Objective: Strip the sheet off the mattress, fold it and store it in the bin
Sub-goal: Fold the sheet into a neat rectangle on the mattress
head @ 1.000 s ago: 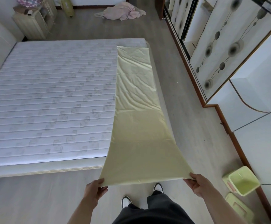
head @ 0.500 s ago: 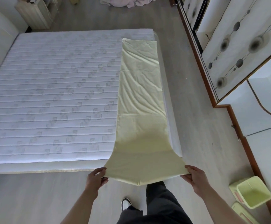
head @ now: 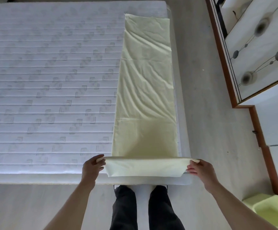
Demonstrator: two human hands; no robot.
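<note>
A pale yellow sheet (head: 145, 90), folded into a long narrow strip, lies along the right side of the bare white quilted mattress (head: 52, 80). My left hand (head: 91, 166) pinches the strip's near left corner and my right hand (head: 199, 168) pinches its near right corner. The near end is lifted above the mattress's front edge and turned over, so a short flap hangs toward me between both hands. A light green bin (head: 271, 211) stands on the floor at the lower right.
Grey wood floor (head: 209, 113) runs between the mattress and a wardrobe (head: 257, 52) with patterned sliding doors on the right. My legs in dark trousers (head: 145, 208) stand right against the bed's front edge.
I have stepped up to the bed. Both hands carried the sheet's near end forward and up over the mattress edge, and the end now folds over itself.
</note>
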